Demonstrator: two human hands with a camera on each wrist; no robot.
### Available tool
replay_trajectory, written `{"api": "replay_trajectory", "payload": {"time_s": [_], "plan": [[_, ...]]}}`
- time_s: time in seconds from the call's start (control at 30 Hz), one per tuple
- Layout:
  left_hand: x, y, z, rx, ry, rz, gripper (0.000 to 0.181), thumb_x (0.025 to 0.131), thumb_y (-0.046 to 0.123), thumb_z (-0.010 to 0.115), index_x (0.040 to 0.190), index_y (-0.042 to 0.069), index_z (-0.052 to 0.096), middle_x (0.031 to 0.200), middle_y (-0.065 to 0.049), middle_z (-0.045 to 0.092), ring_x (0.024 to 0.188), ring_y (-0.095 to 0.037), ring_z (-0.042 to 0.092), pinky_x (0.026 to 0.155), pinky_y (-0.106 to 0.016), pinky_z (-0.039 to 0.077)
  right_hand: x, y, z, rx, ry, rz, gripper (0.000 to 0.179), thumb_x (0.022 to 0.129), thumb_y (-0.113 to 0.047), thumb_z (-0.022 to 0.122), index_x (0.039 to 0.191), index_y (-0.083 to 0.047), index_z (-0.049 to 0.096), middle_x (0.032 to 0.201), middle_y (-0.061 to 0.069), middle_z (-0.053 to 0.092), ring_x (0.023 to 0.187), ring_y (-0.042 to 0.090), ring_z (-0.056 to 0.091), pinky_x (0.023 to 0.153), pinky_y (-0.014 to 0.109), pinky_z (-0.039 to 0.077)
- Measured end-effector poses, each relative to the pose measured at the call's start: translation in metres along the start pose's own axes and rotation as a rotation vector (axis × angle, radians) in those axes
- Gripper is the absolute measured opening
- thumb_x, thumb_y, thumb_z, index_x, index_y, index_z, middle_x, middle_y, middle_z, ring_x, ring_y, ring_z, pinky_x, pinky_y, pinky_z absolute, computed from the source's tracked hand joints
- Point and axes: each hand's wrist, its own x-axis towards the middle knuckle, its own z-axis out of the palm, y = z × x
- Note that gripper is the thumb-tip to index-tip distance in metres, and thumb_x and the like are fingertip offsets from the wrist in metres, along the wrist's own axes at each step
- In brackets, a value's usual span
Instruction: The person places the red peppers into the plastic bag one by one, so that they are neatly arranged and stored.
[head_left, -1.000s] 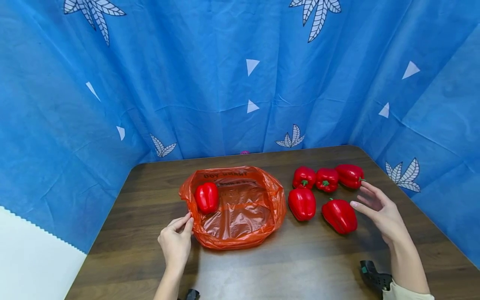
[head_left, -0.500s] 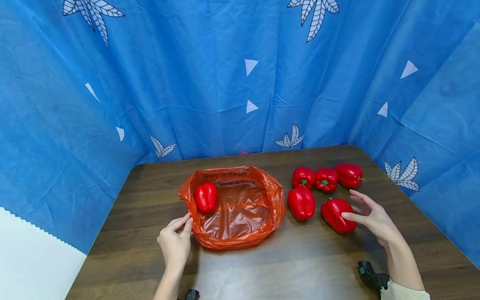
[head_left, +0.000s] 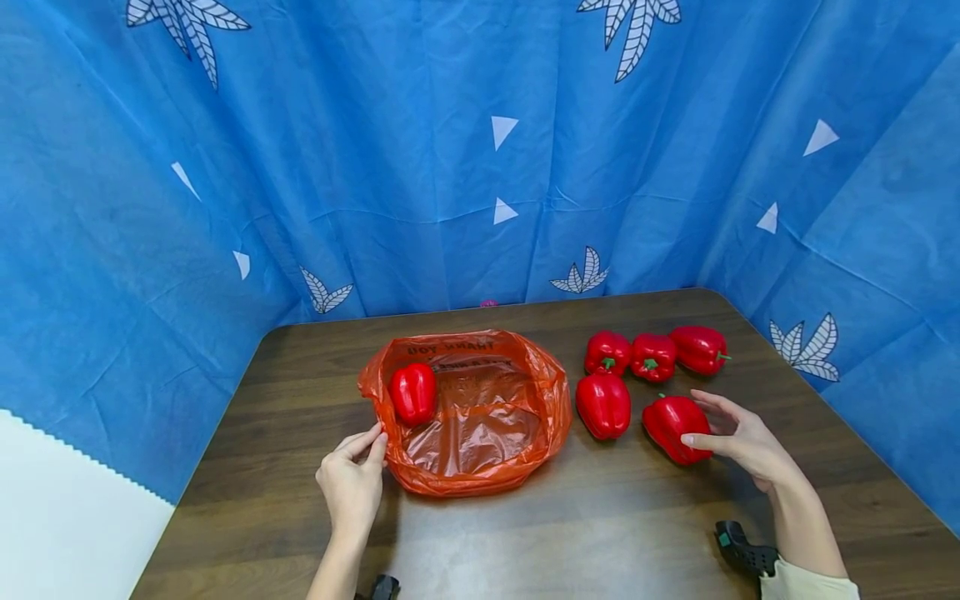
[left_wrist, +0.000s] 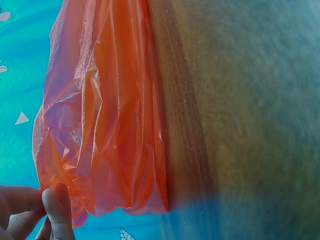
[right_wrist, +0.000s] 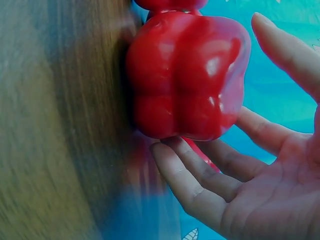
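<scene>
My left hand (head_left: 351,485) pinches the left rim of an orange plastic bag (head_left: 480,485) that stands wide-mouthed on the table. One red bell pepper (head_left: 413,394) lies inside, at the bag's left. The left wrist view shows thumb and fingertips gripping a fold of the bag (left_wrist: 120,125). My right hand (head_left: 753,450) is spread around the nearest bell pepper (head_left: 667,429) on the right. In the right wrist view, its thumb stands apart from that pepper (right_wrist: 187,75), while the fingers reach along its other side; whether they touch it I cannot tell.
Several more red peppers sit close together right of the bag: one in front (head_left: 603,406), others behind, including one at the far right (head_left: 699,350). A wooden table (head_left: 262,467) carries everything, with a blue patterned curtain (head_left: 450,167) around its back and sides.
My right hand has come left and nearer, from above the far right pepper to around the nearest one. The left hand and the bag have stayed in place.
</scene>
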Motion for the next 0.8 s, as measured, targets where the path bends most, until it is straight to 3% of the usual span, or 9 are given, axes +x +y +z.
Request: {"api": "replay_trajectory", "payload": {"time_s": [0.23,0.43,0.8], "plan": [[0.0003,0.0006,0.0002,-0.008,0.000,-0.004,0.015,0.082,0.000,0.075,0.096,0.003,0.079,0.088,-0.013,0.076,0.052,0.019,0.051,0.053,-0.004,0.042,0.0017,0.0014,0.0020,-0.013,-0.009,0.012,0.084,0.087,-0.028,0.070,0.152,-0.001,0.024,0.146,0.032,0.031,0.120,0.046,0.040,0.083,0.042,0.054],[0.0000,0.0002,0.0000,0.000,0.000,-0.003,0.015,0.082,0.001,0.075,0.096,0.003,0.079,0.088,-0.012,0.076,0.052,0.018,0.051,0.056,-0.004,0.041,0.0017,0.0021,0.0033,-0.016,-0.003,0.016,0.084,0.087,-0.028,0.071,0.152,-0.001,0.024,0.146,0.033,0.031,0.121,0.047,0.038,0.086,0.049,0.054],[-0.0002,-0.0002,-0.0001,0.011,0.002,0.002,0.015,0.082,0.001,0.075,0.096,0.004,0.079,0.088,-0.012,0.076,0.052,0.019,0.051,0.060,-0.004,0.040,0.0017,0.0001,0.0042,-0.021,0.005,0.026,0.085,0.087,-0.029,0.071,0.152,-0.001,0.024,0.146,0.033,0.030,0.122,0.048,0.036,0.086,0.049,0.053]]}}
